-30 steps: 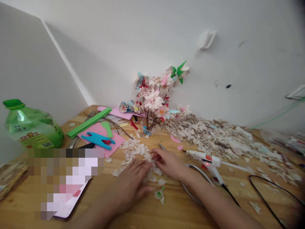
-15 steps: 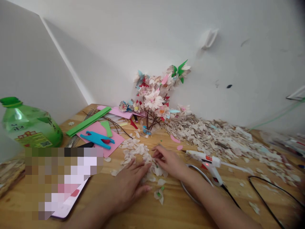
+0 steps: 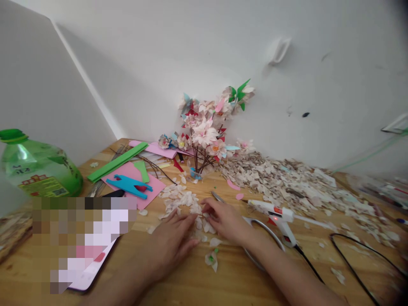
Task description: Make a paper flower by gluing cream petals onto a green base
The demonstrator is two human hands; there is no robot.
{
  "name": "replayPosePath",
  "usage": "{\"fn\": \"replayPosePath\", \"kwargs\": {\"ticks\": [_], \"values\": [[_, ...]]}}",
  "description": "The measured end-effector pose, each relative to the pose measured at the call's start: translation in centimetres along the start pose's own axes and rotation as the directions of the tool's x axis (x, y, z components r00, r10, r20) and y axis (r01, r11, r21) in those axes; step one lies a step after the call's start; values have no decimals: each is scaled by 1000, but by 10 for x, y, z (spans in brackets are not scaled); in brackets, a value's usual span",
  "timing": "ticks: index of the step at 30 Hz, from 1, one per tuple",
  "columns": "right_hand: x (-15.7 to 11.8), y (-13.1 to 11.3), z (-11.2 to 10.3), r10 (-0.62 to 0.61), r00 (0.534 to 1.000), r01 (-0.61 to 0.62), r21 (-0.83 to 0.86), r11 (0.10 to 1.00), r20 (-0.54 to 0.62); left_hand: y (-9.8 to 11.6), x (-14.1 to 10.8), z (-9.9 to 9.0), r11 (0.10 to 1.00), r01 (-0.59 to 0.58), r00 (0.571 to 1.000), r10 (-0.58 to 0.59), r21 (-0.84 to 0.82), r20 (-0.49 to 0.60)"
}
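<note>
Pale petals (image 3: 185, 199) lie in a small pile on the wooden table (image 3: 178, 282). My left hand (image 3: 174, 238) rests palm down at the pile's near left side, fingers spread, holding nothing visible. On the right side of the same pile, my right hand (image 3: 225, 219) has curled fingers touching the petals; whether one is between its fingertips is hidden. A metal tool tip (image 3: 217, 196) shows just behind that hand, and its looped grey handle (image 3: 270, 231) emerges under my right forearm. Nearer the front lies a petal piece with a green centre (image 3: 211, 258).
Paper flowers (image 3: 205, 131) stand in a clear holder at the back. A glue gun (image 3: 276, 214) with a black cord lies right, before a large petal heap (image 3: 287, 178). Left are coloured papers (image 3: 154, 187), a green bottle (image 3: 41, 165) and a phone (image 3: 92, 272).
My left hand has drawn slightly back to the left. My right hand has shifted a little, and the metal tool tip now shows behind it. The petals are slightly rearranged.
</note>
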State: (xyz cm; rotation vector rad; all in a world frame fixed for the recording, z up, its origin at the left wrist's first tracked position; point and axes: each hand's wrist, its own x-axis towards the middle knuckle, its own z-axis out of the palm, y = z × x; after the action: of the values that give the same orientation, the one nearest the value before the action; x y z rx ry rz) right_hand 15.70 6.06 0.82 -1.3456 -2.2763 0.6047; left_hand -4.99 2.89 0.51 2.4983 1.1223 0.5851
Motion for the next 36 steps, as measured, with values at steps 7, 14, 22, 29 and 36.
{"fn": "replayPosePath", "kwargs": {"ticks": [7,14,22,29,36], "values": [[-3,2,-8,58,991,-47,93,995,-122,-8,3,8,997,72,985,-71,6,-155],[-28,-35,-7,-222,972,218,-50,975,-79,13,10,8,723,244,892,-429,-646,-144],[-37,-45,-2,-308,946,310,2,951,-102,18,13,11,137,306,833,-518,-942,195],[-36,-45,-5,194,973,-82,595,799,-127,15,13,9,38,330,805,-533,-943,260],[-34,-40,-7,323,939,-241,892,383,116,17,12,10,33,302,835,-492,-953,247]]}}
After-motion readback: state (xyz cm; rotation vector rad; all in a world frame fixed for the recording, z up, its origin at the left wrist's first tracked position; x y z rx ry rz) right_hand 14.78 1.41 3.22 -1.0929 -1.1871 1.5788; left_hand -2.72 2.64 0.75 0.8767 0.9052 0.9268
